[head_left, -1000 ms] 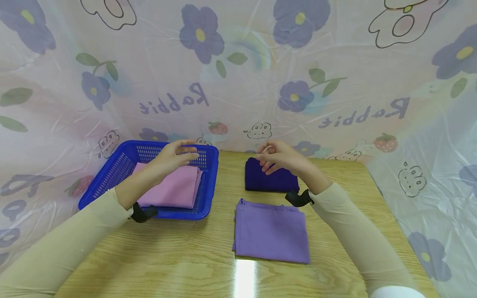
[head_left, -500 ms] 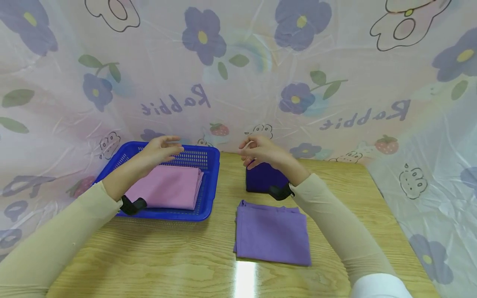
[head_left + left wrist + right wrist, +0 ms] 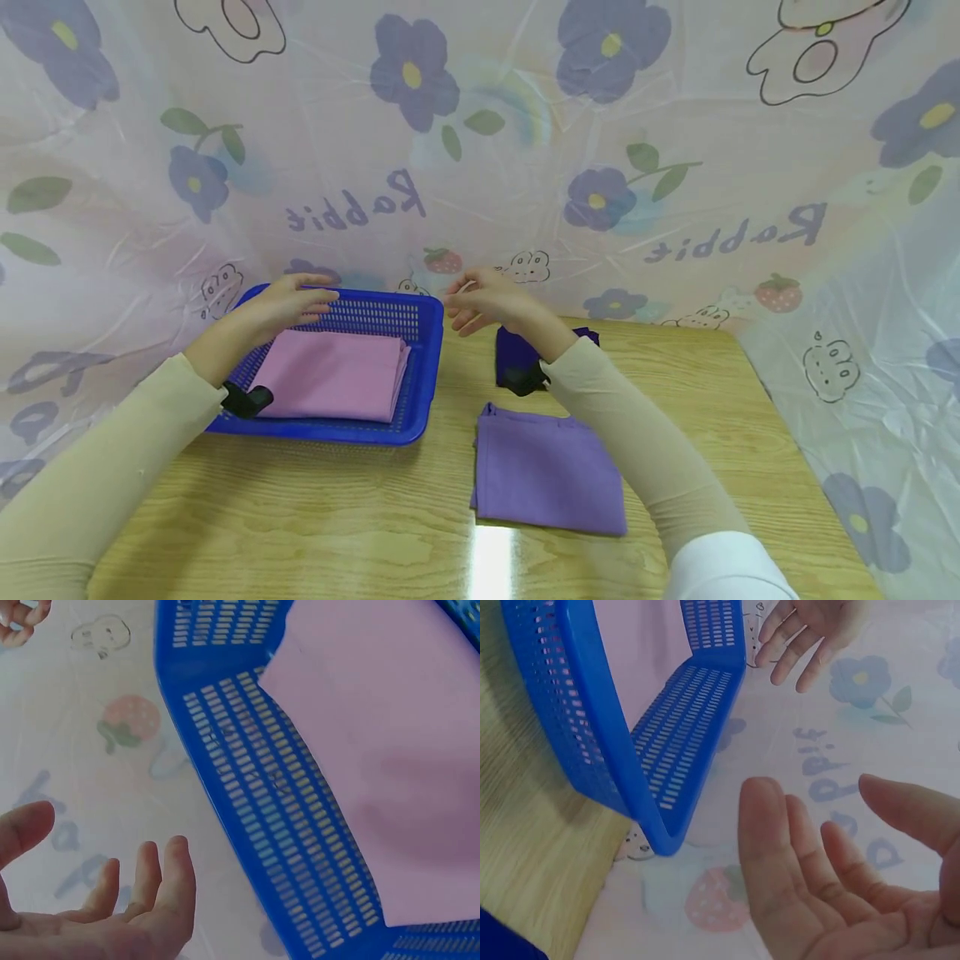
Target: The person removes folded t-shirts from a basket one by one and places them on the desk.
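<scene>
A blue plastic basket [image 3: 433,367] with slotted walls stands on the left of the table, and a folded pink cloth [image 3: 330,375] lies in it. Over the basket's back left part hovers my left hand [image 3: 273,310], fingers relaxed and holding nothing. My right hand [image 3: 491,302] is in the air by the basket's back right corner, its fingers loosely bent around nothing. Below the right wrist lies a folded dark blue cloth [image 3: 510,346], partly hidden by the wrist. A folded purple cloth [image 3: 547,475] lies nearer the front, its right edge partly behind the right sleeve.
The wood-grain table [image 3: 337,517] carries all of these things. Behind it and along the sides hangs a pale plastic sheet [image 3: 480,167] printed with flowers, strawberries and rabbits. A black strap mount [image 3: 247,400] sits on the left wrist.
Both hands have moved left: the left one farther over the basket's left side, the right one from above the dark blue cloth to the basket's right corner. The cloths and basket stay put.
</scene>
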Demonstrator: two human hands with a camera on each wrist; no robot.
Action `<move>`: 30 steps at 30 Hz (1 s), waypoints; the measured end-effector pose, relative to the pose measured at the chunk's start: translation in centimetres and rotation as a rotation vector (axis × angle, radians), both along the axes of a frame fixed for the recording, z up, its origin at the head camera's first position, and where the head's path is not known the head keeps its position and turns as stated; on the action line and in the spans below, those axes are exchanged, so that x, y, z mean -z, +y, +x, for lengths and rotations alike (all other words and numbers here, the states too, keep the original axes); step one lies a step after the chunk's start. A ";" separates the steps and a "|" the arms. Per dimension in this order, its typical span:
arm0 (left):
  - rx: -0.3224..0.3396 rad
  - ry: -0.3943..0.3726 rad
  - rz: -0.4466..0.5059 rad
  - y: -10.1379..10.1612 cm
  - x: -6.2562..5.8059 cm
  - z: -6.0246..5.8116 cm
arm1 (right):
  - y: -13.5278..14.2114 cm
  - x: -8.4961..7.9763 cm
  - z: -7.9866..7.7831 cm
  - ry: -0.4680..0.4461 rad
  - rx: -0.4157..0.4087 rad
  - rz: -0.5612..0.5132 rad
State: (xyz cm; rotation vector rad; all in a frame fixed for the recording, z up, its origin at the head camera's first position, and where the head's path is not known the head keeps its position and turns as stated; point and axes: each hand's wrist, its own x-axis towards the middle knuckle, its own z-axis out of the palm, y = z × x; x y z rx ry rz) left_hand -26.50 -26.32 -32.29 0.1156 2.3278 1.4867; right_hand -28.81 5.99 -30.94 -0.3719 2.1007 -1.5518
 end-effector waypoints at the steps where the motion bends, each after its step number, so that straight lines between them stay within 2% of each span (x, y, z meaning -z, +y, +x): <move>1: 0.000 -0.006 0.000 -0.2 0.1 -0.1 | -0.3 0.1 -0.1 -0.011 0.004 -0.009; 13: 0.008 -0.034 0.002 -2.5 0.6 -1.3 | -3.3 1.1 -0.9 -0.084 0.024 -0.037; 24: -0.005 -0.104 -0.141 -5.5 2.0 -2.1 | -6.5 2.5 -0.8 -0.150 0.069 0.003; 30: -0.064 -0.171 -0.184 -6.3 2.5 -2.1 | -8.3 3.9 -0.9 -0.183 0.108 0.005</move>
